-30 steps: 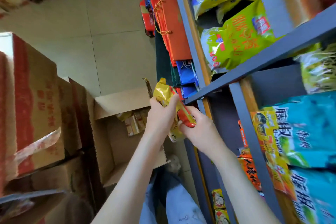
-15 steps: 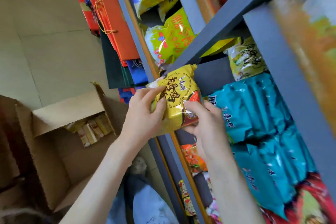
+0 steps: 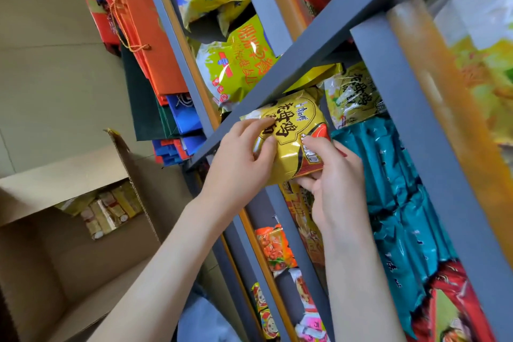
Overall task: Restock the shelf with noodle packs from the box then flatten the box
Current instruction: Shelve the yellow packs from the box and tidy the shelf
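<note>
Both hands are gripping one yellow noodle pack (image 3: 291, 136) at the centre of the frame and are feeding it top-first under the slanting grey bar of the shelf (image 3: 327, 30). The left hand (image 3: 238, 164) is curling its fingers over the pack's left edge. The right hand (image 3: 333, 183) is clasping the lower right corner, with one finger lying on the front and the others curling beneath. The pack is sitting partly inside the bay, just beside a matching pack (image 3: 352, 94) at its upper right and the teal packs (image 3: 397, 175) at its right.

To do this well, the person should probably be keeping the pack flat with its label facing out. It likely needs sliding in level so it clears the bar without buckling, then nudging in line with its match before either hand lets go.

By count, one pack is being held. One matching pack is plainly showing on the shelf, and a gold edge above it may be a second. The teal ones are overlapping too much to number. One open box (image 3: 63, 172) is standing at the lower left, with a short row of boxed packs (image 3: 108, 211) on edge inside, too small to count.
</note>
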### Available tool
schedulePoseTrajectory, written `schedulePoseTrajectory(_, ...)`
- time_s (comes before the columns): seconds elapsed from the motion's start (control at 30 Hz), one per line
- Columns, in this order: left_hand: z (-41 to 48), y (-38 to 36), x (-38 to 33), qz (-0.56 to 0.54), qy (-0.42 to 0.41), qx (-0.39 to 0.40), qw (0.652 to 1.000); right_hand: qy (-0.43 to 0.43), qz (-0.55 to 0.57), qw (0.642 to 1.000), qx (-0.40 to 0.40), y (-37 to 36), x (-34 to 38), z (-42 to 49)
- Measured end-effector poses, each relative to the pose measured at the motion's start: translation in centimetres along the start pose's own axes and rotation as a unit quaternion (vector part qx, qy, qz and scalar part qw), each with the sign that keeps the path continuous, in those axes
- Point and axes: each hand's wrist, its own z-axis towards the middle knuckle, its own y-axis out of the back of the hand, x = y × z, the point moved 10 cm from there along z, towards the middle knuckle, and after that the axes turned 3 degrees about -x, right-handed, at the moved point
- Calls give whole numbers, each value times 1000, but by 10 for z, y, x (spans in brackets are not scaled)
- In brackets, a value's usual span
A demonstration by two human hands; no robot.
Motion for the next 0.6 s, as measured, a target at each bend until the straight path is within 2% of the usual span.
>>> schedulePoseTrajectory(0.33,20,-28,-34,-19,-87,18,996,48,14,996,-78,24,32,35)
schedulePoseTrajectory(0.6,29,-41,-46,53,-129,52,989,39,-12,997,-60,20,47,63)
